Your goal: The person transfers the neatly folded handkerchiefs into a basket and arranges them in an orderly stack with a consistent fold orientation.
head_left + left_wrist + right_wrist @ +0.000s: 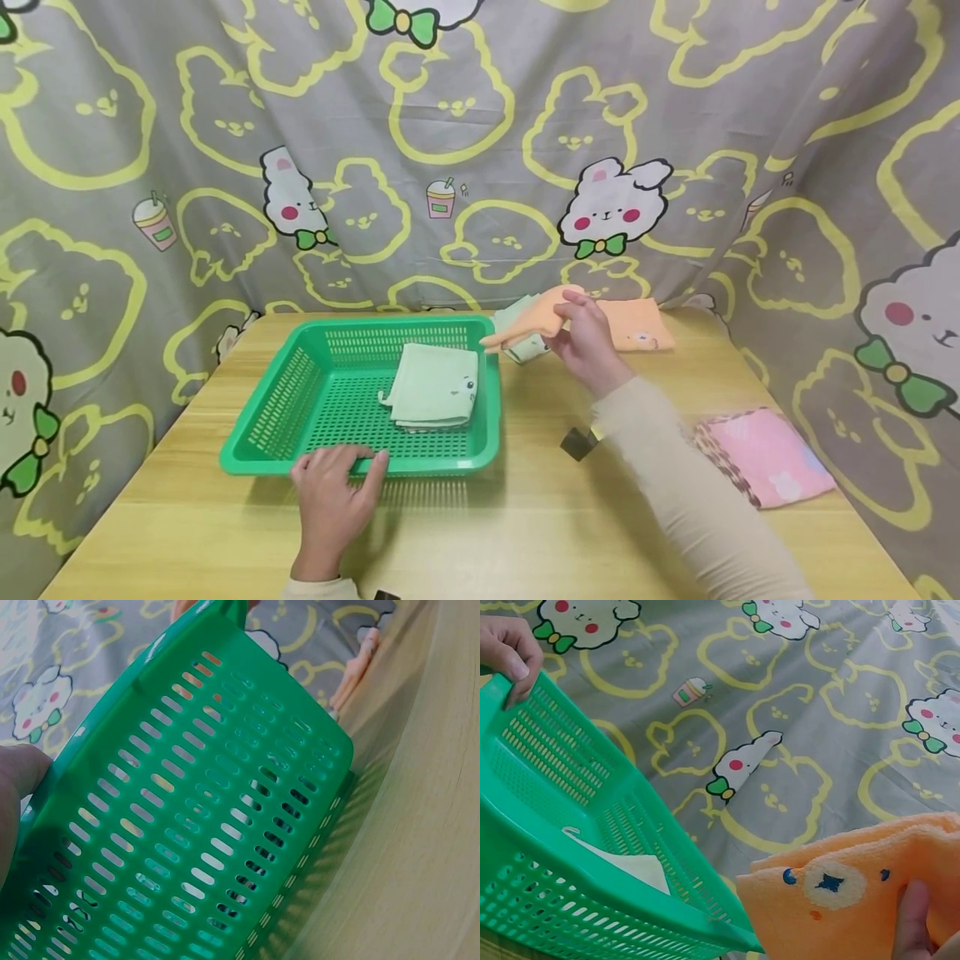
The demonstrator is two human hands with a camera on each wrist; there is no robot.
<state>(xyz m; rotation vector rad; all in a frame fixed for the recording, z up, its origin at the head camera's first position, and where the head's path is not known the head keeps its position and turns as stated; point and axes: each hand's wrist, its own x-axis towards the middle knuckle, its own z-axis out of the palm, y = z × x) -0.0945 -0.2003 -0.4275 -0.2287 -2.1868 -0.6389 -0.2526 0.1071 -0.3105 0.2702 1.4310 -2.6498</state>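
On the near rim of the green plastic basket (442, 464) rests my left hand (333, 500); the right wrist view shows its fingers (521, 671) curled over that rim. A folded pale green towel (435, 383) with a small face lies in the basket's right half. My right hand (588, 342) pinches a folded orange towel (538, 317) above the table, just beyond the basket's right rim. In the right wrist view a thumb (913, 919) presses the orange towel, which bears an embroidered bear face.
Behind the held towel lie another pale green towel (513, 315), partly hidden, and a second orange towel (637, 325). A pink patterned towel (772, 458) is at the right of the wooden table (517, 533). A printed grey curtain (480, 108) surrounds the table's back and sides.
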